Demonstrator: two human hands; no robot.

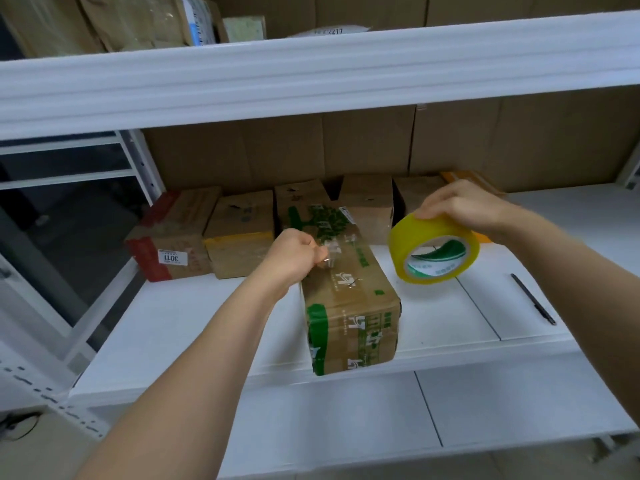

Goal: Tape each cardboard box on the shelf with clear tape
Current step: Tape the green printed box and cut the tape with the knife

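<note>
A long cardboard box with green print (349, 306) lies lengthwise on the white shelf (194, 320), its near end at the front edge. My left hand (294, 256) pinches the free end of clear tape over the box's top left edge. My right hand (457, 206) grips a yellowish roll of tape (434, 251) from above, held in the air to the right of the box. A stretch of clear tape runs between roll and left hand across the box top.
Several more cardboard boxes (239, 233) stand in a row at the back of the shelf. A black pen (533, 299) lies on the shelf at the right. An upper shelf beam (311, 74) overhangs close above. Shelf posts stand at the left.
</note>
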